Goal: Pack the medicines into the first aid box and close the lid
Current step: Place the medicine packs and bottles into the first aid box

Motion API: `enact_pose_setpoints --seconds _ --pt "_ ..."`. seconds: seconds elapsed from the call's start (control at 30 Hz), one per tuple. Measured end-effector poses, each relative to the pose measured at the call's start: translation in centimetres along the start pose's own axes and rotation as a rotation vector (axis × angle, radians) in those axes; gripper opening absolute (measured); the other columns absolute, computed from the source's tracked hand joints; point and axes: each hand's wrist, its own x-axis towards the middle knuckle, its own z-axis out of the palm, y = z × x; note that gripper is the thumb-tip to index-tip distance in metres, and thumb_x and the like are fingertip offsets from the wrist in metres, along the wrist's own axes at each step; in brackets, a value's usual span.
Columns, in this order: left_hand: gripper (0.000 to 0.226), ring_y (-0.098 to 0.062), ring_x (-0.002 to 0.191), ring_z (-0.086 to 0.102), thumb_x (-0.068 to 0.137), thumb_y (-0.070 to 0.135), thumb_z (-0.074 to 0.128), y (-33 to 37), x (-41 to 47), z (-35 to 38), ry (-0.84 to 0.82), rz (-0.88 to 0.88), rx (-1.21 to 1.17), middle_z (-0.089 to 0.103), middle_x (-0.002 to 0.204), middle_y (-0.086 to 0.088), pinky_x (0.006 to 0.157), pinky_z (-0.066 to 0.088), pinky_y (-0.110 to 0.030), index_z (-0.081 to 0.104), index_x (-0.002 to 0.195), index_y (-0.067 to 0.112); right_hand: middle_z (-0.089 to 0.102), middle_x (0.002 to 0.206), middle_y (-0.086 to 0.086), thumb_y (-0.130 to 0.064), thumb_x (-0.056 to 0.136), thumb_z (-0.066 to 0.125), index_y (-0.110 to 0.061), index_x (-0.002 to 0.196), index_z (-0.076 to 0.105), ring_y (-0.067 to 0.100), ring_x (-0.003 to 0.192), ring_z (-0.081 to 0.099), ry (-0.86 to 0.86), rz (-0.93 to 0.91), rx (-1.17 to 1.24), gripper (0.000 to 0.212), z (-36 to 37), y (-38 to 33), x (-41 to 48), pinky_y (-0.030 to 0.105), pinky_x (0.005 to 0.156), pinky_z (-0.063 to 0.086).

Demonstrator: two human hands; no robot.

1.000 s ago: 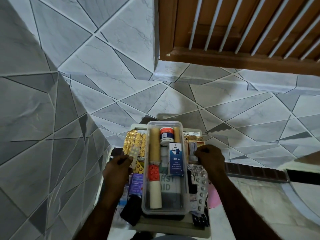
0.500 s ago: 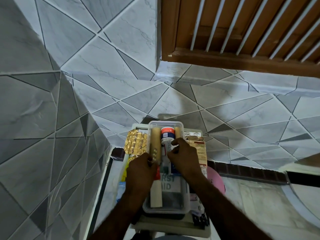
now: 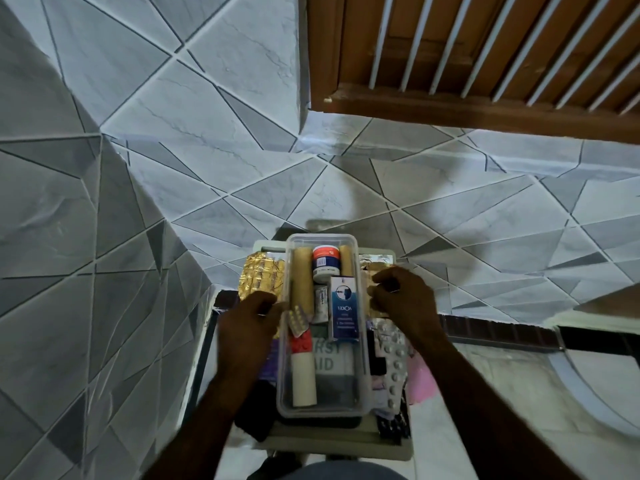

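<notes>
My left hand pinches the light, flimsy blister strip edgewise at the box wall's nine o'clock; I cannot tell the right hand hold.

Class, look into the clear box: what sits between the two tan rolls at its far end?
A white jar with a red-and-blue label sits between the left tan roll and the right tan roll, as the head view shows.

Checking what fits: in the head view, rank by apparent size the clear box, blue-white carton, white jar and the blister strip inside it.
1. clear box
2. blue-white carton
3. white jar and blister strip: look similar, and the jar is farther away, so unranked
</notes>
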Motion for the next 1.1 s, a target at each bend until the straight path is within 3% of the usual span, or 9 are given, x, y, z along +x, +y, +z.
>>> enact_pose_setpoints --seconds 0.07,0.17,0.23,0.37,0.53,0.7,0.8,0.97,1.1 --pt "0.006 -0.004 0.063 0.069 0.085 0.034 0.068 -1.5 0.1 -0.8 -0.057 -0.035 -0.058 0.073 0.077 0.010 0.071 0.060 -0.040 0.072 0.087 0.029 0.073 0.090 0.006 -0.012 0.082 0.072 -0.013 0.099 0.068 0.017 0.074 0.072 0.035 0.077 0.084 0.017 -1.9 1.5 0.0 0.033 0.072 0.061" --pt "0.004 -0.008 0.064 0.070 0.086 0.034 0.068 -2.7 -0.1 -1.3 -0.075 -0.056 -0.087 0.074 0.079 0.011 0.067 0.060 -0.045 0.072 0.085 0.036 0.074 0.085 0.006 -0.011 0.082 0.072 -0.015 0.091 0.069 0.020 0.072 0.073 0.058 0.125 0.108 0.011 -3.3 3.4 -0.6 0.036 0.074 0.061" --pt "0.005 -0.012 0.065 0.070 0.086 0.034 0.067 -3.1 -0.2 -1.2 -0.065 -0.065 -0.089 0.074 0.080 0.010 0.066 0.059 -0.045 0.072 0.087 0.037 0.074 0.079 0.003 -0.011 0.082 0.071 -0.018 0.085 0.067 0.020 0.069 0.072 0.050 0.131 0.069 0.008 -3.4 4.1 -1.4 0.035 0.071 0.060" --pt "0.008 -0.018 0.072 0.070 0.087 0.034 0.067 -3.8 -0.4 -0.6 0.014 -0.156 -0.124 0.073 0.084 0.002 0.059 0.055 -0.031 0.070 0.092 0.028 0.070 0.081 -0.004 -0.020 0.081 0.072 -0.021 0.087 0.066 0.013 0.071 0.067 0.018 0.113 -0.127 0.008 -2.2 5.8 -2.9 0.031 0.067 0.055" --pt "0.018 -0.015 0.078 0.069 0.087 0.040 0.064 -5.6 -0.8 -0.7 -0.061 -0.211 0.005 0.071 0.093 0.006 0.075 0.059 -0.043 0.069 0.096 0.027 0.057 0.090 -0.013 -0.033 0.080 0.073 -0.025 0.101 0.062 -0.003 0.072 0.054 -0.019 0.105 -0.327 0.025 -0.8 7.1 -4.6 0.014 0.059 0.038" --pt "0.022 -0.006 0.076 0.062 0.087 0.041 0.064 -3.6 -1.1 -0.7 -0.003 0.064 0.102 0.066 0.093 0.008 0.073 0.053 -0.033 0.070 0.103 0.027 0.060 0.102 -0.006 -0.033 0.081 0.071 -0.025 0.107 0.060 0.011 0.089 0.059 -0.047 0.014 -0.402 0.029 0.4 7.2 -4.9 0.028 0.078 0.048" --pt "0.032 -0.010 0.086 0.056 0.088 0.045 0.060 -1.8 -0.3 0.5 -0.131 0.210 0.276 0.059 0.102 0.002 0.076 0.044 -0.028 0.066 0.112 0.025 0.060 0.107 -0.002 -0.028 0.083 0.069 -0.022 0.109 0.060 0.011 0.091 0.055 -0.056 0.027 -0.395 0.028 0.8 7.1 -4.4 0.029 0.080 0.046" --pt "0.033 -0.024 0.101 0.056 0.091 0.036 0.059 -0.2 0.3 2.3 -0.165 0.261 0.497 0.056 0.111 -0.008 0.079 0.047 -0.035 0.064 0.117 0.018 0.060 0.111 0.000 -0.024 0.082 0.068 -0.020 0.112 0.059 0.009 0.091 0.050 -0.063 0.025 -0.412 0.031 1.1 6.9 -4.1 0.025 0.077 0.040" --pt "0.023 -0.025 0.096 0.056 0.092 0.030 0.056 -0.4 1.1 2.9 -0.145 0.236 0.534 0.055 0.103 -0.008 0.077 0.047 -0.035 0.068 0.103 0.014 0.061 0.110 0.000 -0.022 0.082 0.068 -0.020 0.112 0.061 0.008 0.090 0.051 -0.032 0.007 -0.434 0.031 1.1 7.1 -4.4 0.023 0.075 0.040"
